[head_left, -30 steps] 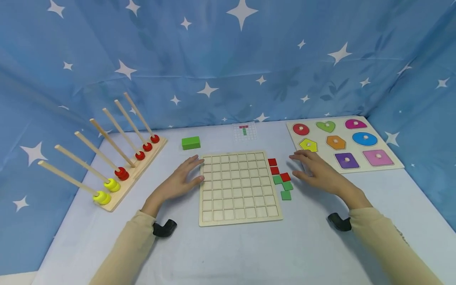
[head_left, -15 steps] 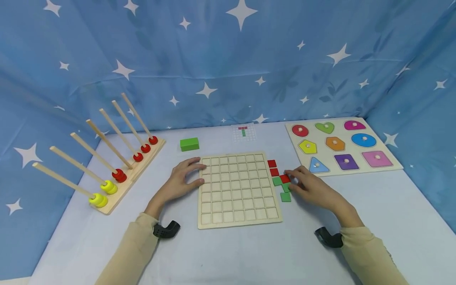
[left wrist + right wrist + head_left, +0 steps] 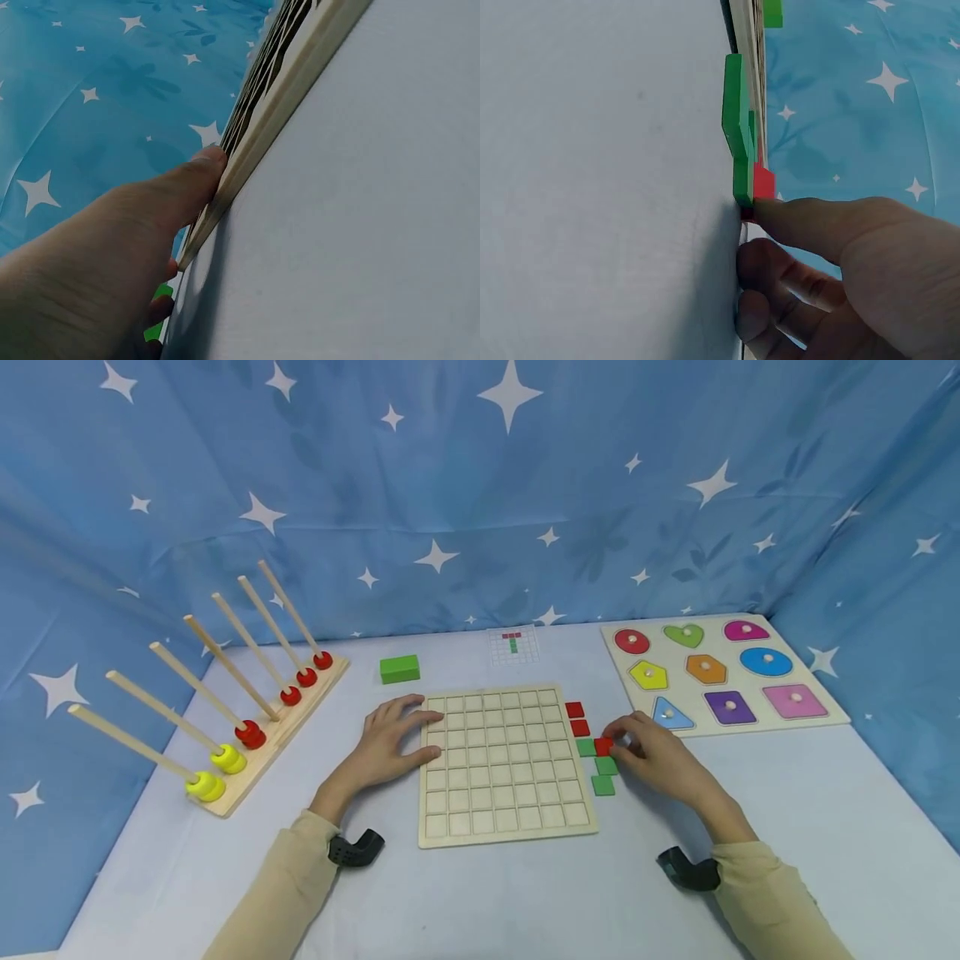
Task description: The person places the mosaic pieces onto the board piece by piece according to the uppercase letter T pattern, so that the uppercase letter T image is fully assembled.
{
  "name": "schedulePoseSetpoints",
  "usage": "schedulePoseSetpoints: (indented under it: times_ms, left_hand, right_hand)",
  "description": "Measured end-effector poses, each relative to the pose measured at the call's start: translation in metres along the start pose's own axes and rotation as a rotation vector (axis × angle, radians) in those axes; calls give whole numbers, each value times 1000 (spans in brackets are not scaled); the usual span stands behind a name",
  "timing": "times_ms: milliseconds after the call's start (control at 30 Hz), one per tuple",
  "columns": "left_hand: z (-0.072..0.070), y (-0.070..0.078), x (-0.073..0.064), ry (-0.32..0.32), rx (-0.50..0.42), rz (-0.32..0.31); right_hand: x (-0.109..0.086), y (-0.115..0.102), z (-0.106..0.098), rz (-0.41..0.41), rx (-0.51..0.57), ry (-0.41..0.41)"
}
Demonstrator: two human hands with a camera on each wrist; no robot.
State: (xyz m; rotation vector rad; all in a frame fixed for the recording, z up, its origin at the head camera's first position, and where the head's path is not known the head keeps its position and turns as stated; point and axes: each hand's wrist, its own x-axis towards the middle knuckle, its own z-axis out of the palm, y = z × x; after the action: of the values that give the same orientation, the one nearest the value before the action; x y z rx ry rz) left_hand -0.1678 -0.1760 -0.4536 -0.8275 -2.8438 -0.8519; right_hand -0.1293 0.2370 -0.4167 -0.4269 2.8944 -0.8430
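Observation:
My left hand (image 3: 386,747) rests at the left edge of a pale wooden grid board (image 3: 497,757), its thumb and fingertips touching the rim. In the left wrist view the thumb (image 3: 184,187) lies against the board's edge. To the right of the board my right hand (image 3: 660,760) pinches a small red square tile (image 3: 602,747) between thumb and fingers. Two more red tiles (image 3: 576,710) lie along the board's right side. Green square tiles (image 3: 603,785) are just below and beside the pinched one; in the right wrist view a green tile (image 3: 736,105) stands out near the thumb.
A small pattern card (image 3: 513,646) with a red and green T lies behind the board. At the left stands a wooden peg stand (image 3: 277,735) with red and yellow rings. A green block (image 3: 400,669) sits behind my left hand. A shape puzzle (image 3: 720,727) lies at the right.
My right hand has moved left and down to the tiles and has taken hold of a red one. My left fingers have shifted slightly further onto the board's edge.

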Motion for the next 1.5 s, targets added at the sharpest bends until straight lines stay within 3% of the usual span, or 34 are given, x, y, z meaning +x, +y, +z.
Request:
schedulePoseSetpoints:
  times_ms: [233,433,867,1500]
  left_hand:
    - [4,1,-4,69,-14,35]
    - [2,2,-6,107,-13,35]
    - [3,2,-10,104,-37,28]
    - [5,-2,-4,87,-24,56]
  right_hand:
    - [0,0,-2,41,69,-15]
    - [7,-2,-2,21,110,25]
    - [25,-22,2,-48,175,168]
    - [45,-40,3,-75,237,153]
